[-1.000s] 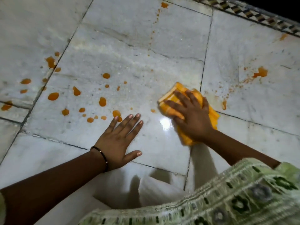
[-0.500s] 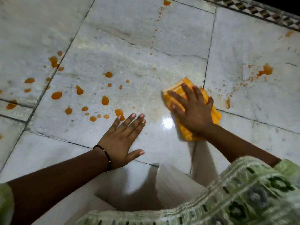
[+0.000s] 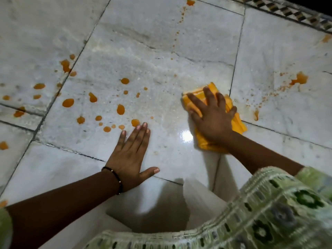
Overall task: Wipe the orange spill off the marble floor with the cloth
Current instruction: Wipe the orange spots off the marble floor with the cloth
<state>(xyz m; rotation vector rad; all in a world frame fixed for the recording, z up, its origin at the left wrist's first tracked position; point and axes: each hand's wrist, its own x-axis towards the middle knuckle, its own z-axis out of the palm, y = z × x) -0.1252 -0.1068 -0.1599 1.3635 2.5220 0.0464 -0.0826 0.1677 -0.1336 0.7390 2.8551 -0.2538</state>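
- Far left of both hands, the orange spill (image 3: 68, 102) lies in scattered drops and blobs on the marble floor (image 3: 161, 42), spreading up to the left hand's fingertips.
- The left hand (image 3: 129, 156) lies flat on the floor, fingers straight and together, thumb spread out to the side; its grip is wide and holds nothing. A dark bracelet (image 3: 115, 178) circles the wrist.
- Between the hands, a bright glare sits on wet marble.
- The right hand (image 3: 212, 116) presses down on the cloth (image 3: 237, 123), fingers spread straight over it, not curled round it. The yellow-orange cloth lies folded under the palm, across a tile joint.
- Right of that grip, fine orange specks and a larger splash (image 3: 299, 79) mark the next tile.
- Lower right, a green patterned sleeve (image 3: 269, 203).
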